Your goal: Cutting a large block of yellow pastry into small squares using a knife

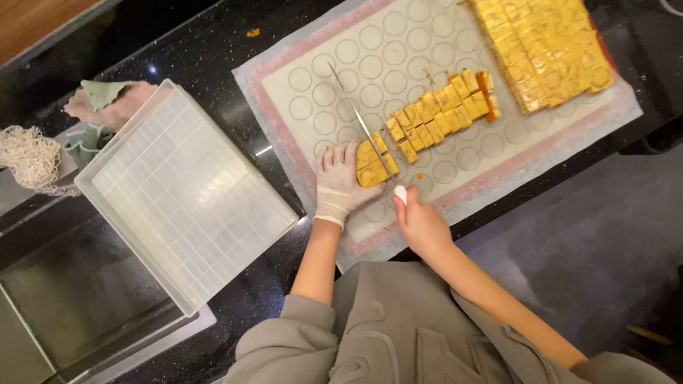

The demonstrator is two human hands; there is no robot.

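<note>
Your left hand, gloved, fingers flat and together, presses yellow cake piece on baking mat. Your right hand wraps tight round knife handle; blade lies across cake piece. White tray sits just left.

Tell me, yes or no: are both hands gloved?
No: only the left hand, pressing on the yellow strip, wears a white glove, while the right hand grips the knife bare.

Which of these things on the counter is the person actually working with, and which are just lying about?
In use: left hand, gloved, steadying the yellow strip; right hand gripping the long knife; cut pieces; uncut slab; baking mat.

Lying about: white tray; cloths; net bag.
</note>
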